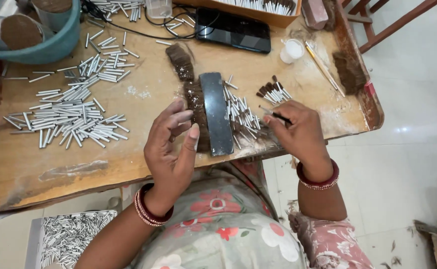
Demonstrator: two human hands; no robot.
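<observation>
Left hand [171,144] hovers over table [129,159] edge, fingers loose and spread, gripping nothing, just beside brown fibre strip [194,107]. Right hand [298,132] pinches thin tube [277,115] between thumb and fingertips. Dark flat bar [216,112] lies between hands, on fibre. Small tubes [243,117] heaped right of bar; bigger tube pile [74,117] far left.

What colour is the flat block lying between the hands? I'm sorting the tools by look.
Dark grey, nearly black, slightly glossy: the flat block shows best in the head view.
</observation>
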